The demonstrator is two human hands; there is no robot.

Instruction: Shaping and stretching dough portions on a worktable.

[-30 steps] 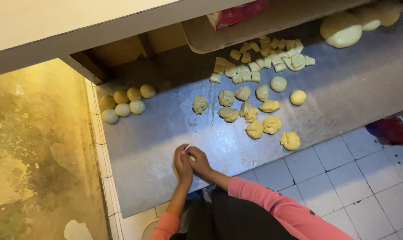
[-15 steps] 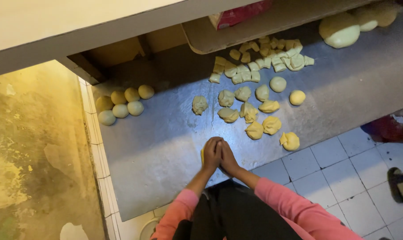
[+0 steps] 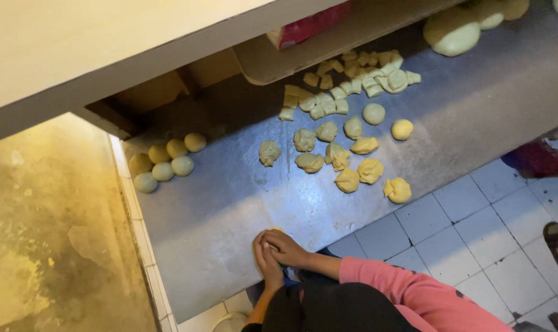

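**Rounding a dough piece between two palms at the counter edge**

The left hand (image 3: 265, 263) and right hand (image 3: 286, 248) press palm to palm around a small yellow dough piece (image 3: 275, 231), of which only a sliver shows above the fingers. Both hands are closed on it, held over the near edge of the steel worktop (image 3: 229, 203). The left forearm rises nearly straight from below; the right, in a pink sleeve (image 3: 408, 292), comes in from the side, wrist bent inward. To round well, the palms should likely circle against each other under light, even pressure, tucking folds inward. Smooth finished balls (image 3: 165, 161) sit grouped at the far left; rough folded lumps (image 3: 343, 161) and small cut pieces (image 3: 352, 80) lie well apart, farther along.
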